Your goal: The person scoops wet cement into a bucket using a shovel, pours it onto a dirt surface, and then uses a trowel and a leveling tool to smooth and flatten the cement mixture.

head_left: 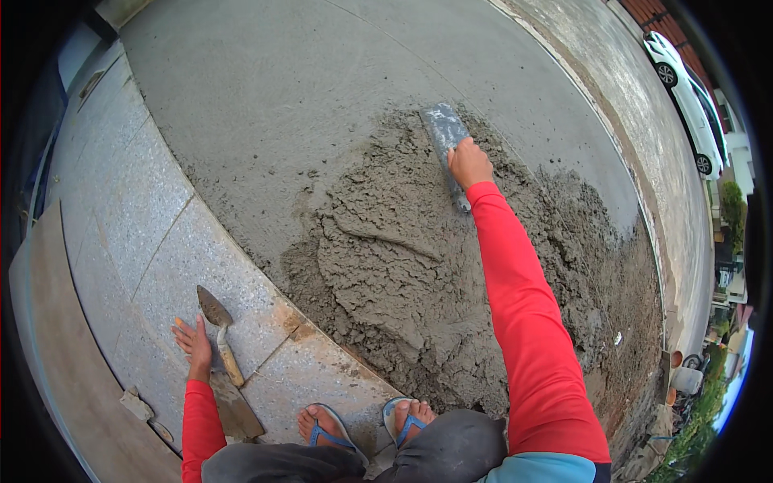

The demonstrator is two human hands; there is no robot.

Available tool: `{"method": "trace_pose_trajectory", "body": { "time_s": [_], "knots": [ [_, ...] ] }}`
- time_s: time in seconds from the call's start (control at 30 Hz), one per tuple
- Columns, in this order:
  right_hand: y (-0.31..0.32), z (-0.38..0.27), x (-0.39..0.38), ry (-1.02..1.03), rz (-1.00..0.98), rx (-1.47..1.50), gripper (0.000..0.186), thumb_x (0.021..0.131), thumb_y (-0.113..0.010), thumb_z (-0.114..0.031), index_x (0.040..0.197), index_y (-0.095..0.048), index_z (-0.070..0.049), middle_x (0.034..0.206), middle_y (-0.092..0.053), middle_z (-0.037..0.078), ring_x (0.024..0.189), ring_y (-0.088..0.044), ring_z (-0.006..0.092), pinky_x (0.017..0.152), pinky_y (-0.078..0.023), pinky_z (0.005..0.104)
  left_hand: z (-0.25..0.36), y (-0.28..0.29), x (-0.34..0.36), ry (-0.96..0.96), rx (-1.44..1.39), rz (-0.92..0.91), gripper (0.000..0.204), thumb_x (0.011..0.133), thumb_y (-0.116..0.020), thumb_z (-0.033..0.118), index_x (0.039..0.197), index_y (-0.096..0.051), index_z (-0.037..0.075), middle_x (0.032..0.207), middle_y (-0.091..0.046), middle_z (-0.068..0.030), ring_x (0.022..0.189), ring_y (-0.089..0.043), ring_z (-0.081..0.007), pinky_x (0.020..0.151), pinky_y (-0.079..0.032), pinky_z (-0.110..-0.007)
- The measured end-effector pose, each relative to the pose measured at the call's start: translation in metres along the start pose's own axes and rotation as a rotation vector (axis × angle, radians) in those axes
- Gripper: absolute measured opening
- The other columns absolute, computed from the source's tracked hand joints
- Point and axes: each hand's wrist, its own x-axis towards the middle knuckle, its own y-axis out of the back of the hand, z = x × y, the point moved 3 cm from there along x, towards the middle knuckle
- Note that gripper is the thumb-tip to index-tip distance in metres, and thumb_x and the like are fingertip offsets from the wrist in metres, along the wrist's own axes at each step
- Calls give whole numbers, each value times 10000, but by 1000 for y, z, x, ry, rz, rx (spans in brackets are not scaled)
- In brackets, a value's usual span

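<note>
My right hand (pixel 470 164) grips a finishing trowel (pixel 441 129) with a long grey, cement-smeared blade. The blade lies at the far part of a mound of rough wet concrete (pixel 386 274), close to the smoothed surface. My left hand (pixel 194 342) is open, fingers apart, over the speckled tile paving (pixel 173 241); whether it presses on the tiles I cannot tell. Right beside it rests a pointed trowel (pixel 215 307) with a wooden handle, which the hand does not hold. A flat grey-brown rectangular piece (pixel 235 409) lies by my left forearm, partly hidden.
Smooth wet concrete (pixel 266 72) spreads beyond the mound, with a thin line across it. My sandalled feet (pixel 322 423) stand at the tile edge. A brown board (pixel 72 346) lies at far left. Past the right-hand edge run a road (pixel 612 64) and a parked white car (pixel 688 101).
</note>
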Motion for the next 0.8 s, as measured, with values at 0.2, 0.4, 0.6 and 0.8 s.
{"method": "trace_pose_trajectory", "body": {
  "time_s": [0.2, 0.4, 0.6, 0.8],
  "knots": [
    [3, 91, 6, -259, -26, -84, 392, 856, -562, -306, 984, -550, 64, 948, -656, 237, 867, -658, 396, 762, -535, 464, -4, -6, 11, -2, -28, 0, 951, 823, -275, 780, 1500, 43, 192, 1549, 193, -44, 1419, 175, -304, 1070, 15, -630],
    [30, 162, -69, -516, -38, 167, 483, 878, -538, -382, 989, -527, 88, 955, -628, 307, 915, -628, 424, 811, -504, 467, 10, -12, 10, -16, -8, -28, 972, 808, -278, 797, 1500, 41, 194, 1550, 184, -44, 1419, 170, -308, 1076, 31, -622],
    [80, 280, -167, -547, 123, 165, 479, 939, -420, -486, 1004, -550, -29, 1004, -604, 308, 975, -555, 498, 825, -429, 553, -18, -6, 39, -24, -4, 60, 998, 788, -304, 814, 1502, 27, 200, 1550, 173, -82, 1417, 141, -351, 1128, 9, -497],
    [58, 452, -277, -1123, 19, 531, 590, 956, -419, -429, 868, -595, 127, 784, -642, 252, 680, -642, 367, 609, -485, 457, -9, -36, 43, -49, -15, 35, 1012, 777, -308, 823, 1503, 17, 198, 1554, 134, -112, 1418, 90, -381, 1136, -4, -471]
  ]
}}
